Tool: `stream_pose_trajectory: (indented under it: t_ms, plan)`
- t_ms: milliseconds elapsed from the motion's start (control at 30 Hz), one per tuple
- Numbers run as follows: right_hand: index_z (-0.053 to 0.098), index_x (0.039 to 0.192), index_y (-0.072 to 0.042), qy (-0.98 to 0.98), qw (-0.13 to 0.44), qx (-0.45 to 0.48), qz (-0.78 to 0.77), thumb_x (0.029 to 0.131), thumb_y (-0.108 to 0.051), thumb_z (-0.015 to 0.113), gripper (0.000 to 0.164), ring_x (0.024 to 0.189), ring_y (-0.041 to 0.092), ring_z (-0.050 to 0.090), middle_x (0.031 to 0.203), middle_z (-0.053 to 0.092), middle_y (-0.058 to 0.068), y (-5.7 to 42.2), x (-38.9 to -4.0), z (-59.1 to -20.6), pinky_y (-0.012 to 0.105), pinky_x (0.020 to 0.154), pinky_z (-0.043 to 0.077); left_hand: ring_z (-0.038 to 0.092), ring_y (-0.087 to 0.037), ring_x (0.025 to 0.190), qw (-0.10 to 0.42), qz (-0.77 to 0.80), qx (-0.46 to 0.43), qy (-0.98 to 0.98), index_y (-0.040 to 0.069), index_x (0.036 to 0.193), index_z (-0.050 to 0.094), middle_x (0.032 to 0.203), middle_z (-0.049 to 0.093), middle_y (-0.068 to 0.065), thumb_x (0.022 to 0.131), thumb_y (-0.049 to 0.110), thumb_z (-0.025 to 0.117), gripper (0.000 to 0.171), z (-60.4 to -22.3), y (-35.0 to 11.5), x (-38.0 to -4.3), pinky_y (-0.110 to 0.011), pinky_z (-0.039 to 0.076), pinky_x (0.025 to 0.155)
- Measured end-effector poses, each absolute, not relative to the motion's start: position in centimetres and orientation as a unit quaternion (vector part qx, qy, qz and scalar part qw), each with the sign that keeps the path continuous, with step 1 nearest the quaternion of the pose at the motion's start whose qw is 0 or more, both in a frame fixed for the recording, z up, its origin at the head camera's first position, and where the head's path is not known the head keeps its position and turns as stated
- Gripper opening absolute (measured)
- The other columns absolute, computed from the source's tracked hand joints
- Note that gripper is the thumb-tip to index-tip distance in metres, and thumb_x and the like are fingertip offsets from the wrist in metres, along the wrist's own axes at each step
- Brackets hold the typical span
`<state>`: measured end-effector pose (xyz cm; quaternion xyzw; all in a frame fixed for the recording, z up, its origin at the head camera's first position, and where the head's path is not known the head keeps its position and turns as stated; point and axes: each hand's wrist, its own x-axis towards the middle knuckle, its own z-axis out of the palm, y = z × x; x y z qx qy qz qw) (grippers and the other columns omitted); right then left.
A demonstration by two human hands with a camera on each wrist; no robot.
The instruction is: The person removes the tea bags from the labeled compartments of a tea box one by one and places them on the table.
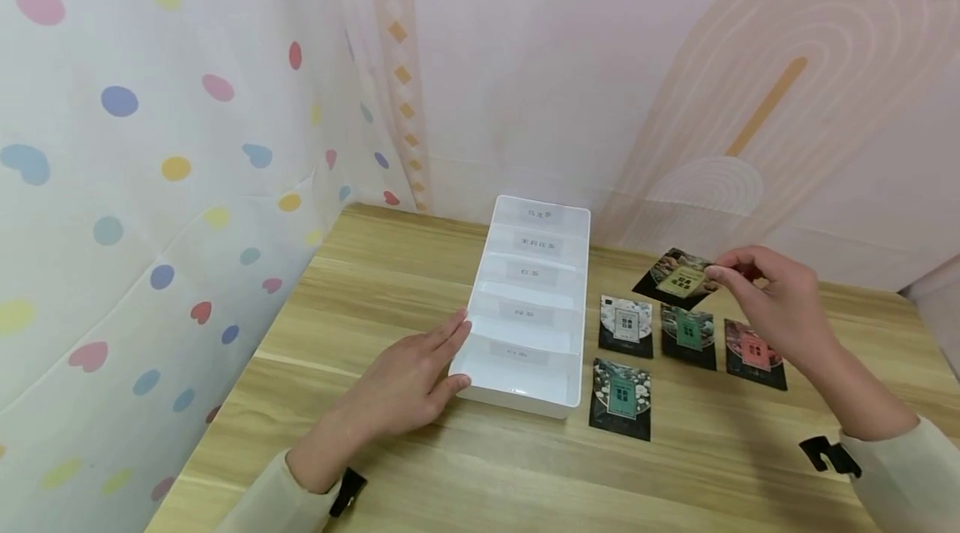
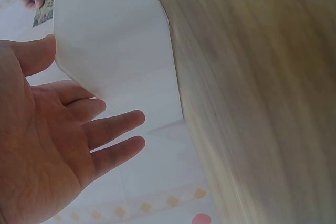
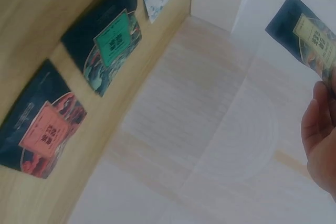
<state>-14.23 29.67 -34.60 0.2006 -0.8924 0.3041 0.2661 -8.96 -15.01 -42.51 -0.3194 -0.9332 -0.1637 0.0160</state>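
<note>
A white divided box (image 1: 517, 402) with labelled compartments stands on the table. My left hand (image 1: 401, 383) rests against its near left side, fingers extended and fingertips at the rim; the left wrist view shows the palm beside the box wall (image 2: 115, 51). Between thumb and fingers, my right hand (image 1: 783, 299) pinches the edge of a dark tea packet (image 1: 678, 281) with a yellow label, tilted above the table behind the other packets. In the right wrist view this tea packet (image 3: 294, 22) is partly cut off by the frame.
Right of the box lie a white-labelled packet (image 1: 626, 326), a green-labelled packet (image 1: 688, 336), a red-labelled packet (image 1: 754, 354) and, nearer, a teal-labelled packet (image 1: 621, 399). A patterned cloth (image 1: 525, 82) hangs behind the wooden table (image 1: 510, 475); a dotted cloth (image 1: 187, 266) hangs at left.
</note>
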Motion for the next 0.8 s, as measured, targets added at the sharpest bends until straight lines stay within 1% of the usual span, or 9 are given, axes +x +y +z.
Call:
stream_pose_trajectory:
  t_ms: [167,367,500,600,667,800]
  plan:
    - [0.075,0.088,-0.002,-0.899,0.253,0.197,0.297,0.082,0.014,0.081,0.018,0.070,-0.008,0.052,0.077,0.070,0.006,30.7,-13.0,-35.1,0.013,0.060,0.039,0.051,-0.033,0.142,0.016,-0.165,-0.321,-0.932,-0.005,0.157,0.042,0.166,0.036,-0.018,0.105,0.035,0.063,0.069,-42.6,-15.0,-8.9,-0.051,0.049,0.109]
    - [0.076,0.087,-0.006,-0.907,0.229,0.186,0.302,0.087,0.007,0.080,0.014,0.070,-0.006,0.055,0.076,0.070,-0.004,31.7,-11.8,-36.0,0.013,0.060,0.041,0.052,-0.033,0.142,0.019,-0.165,-0.320,-0.933,-0.005,0.156,0.042,0.166,0.037,-0.018,0.105,0.035,0.063,0.068,-42.6,-15.1,-8.8,-0.051,0.049,0.109]
    - [0.075,0.087,-0.007,-0.907,0.217,0.173,0.318,0.087,0.007,0.080,0.014,0.065,-0.003,0.054,0.075,0.069,-0.006,32.1,-11.0,-36.7,0.016,0.054,0.039,0.053,-0.033,0.141,0.021,-0.167,-0.320,-0.932,-0.005,0.156,0.043,0.165,0.037,-0.018,0.104,0.035,0.064,0.069,-42.7,-15.1,-8.8,-0.051,0.049,0.109]
    - [0.075,0.088,-0.007,-0.909,0.204,0.160,0.327,0.088,0.007,0.080,0.015,0.064,-0.001,0.055,0.075,0.068,-0.006,32.5,-10.5,-37.4,0.016,0.053,0.040,0.053,-0.033,0.141,0.023,-0.169,-0.321,-0.932,-0.005,0.157,0.043,0.166,0.037,-0.017,0.104,0.036,0.065,0.070,-42.6,-15.1,-8.8,-0.051,0.049,0.109]
    - [0.075,0.089,-0.008,-0.914,0.182,0.143,0.332,0.091,0.004,0.078,0.012,0.065,0.000,0.058,0.075,0.068,-0.007,32.7,-10.2,-37.7,0.014,0.054,0.044,0.052,-0.033,0.141,0.022,-0.170,-0.321,-0.932,-0.004,0.157,0.042,0.166,0.036,-0.017,0.104,0.036,0.065,0.070,-42.6,-15.1,-8.9,-0.051,0.049,0.110]
    - [0.073,0.094,-0.003,-0.919,0.124,0.104,0.361,0.097,-0.002,0.074,0.003,0.068,0.001,0.063,0.080,0.068,-0.006,33.4,-9.6,-38.3,0.015,0.058,0.055,0.051,-0.033,0.142,0.017,-0.172,-0.321,-0.931,-0.004,0.157,0.042,0.166,0.035,-0.017,0.105,0.036,0.064,0.070,-42.5,-15.1,-9.0,-0.051,0.048,0.110]
